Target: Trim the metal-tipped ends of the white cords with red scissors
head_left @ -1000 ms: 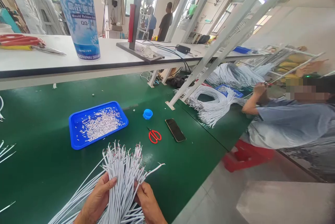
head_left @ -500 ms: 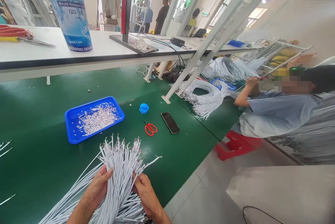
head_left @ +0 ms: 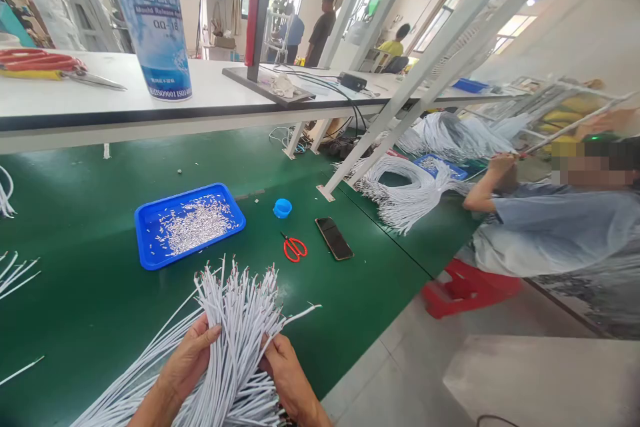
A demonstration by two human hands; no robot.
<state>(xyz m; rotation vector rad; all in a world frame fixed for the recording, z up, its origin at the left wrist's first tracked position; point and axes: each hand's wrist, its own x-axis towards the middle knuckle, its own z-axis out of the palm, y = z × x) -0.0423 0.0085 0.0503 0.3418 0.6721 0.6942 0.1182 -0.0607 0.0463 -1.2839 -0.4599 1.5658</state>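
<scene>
A thick bundle of white cables [head_left: 235, 340] fans upward near the table's front edge, its stripped ends showing bits of red and green. My left hand [head_left: 193, 354] is wrapped round the bundle's left side, thumb across the front. On the right side, my right hand [head_left: 287, 370] grips the cables with its fingers partly hidden behind them. Behind the bundle lies a blue tray [head_left: 143, 240] with many small metallic pieces. Red-handled scissors [head_left: 295, 250], a small blue cup [head_left: 283, 208] and a phone [head_left: 334, 238] rest to the right of the tray.
Above the green table [head_left: 350, 307] runs a white shelf [head_left: 210, 90] with a spray can [head_left: 155, 34] and orange-handled shears [head_left: 45, 64]. Slanted white posts stand at the right. Beyond them are coiled cables [head_left: 405, 194] and a seated person [head_left: 560, 214]. More cable ends lie at far left.
The view has shifted slightly, so the table, shelf and seated person appear further right. Both hands keep their hold on the bundle, with little visible movement.
</scene>
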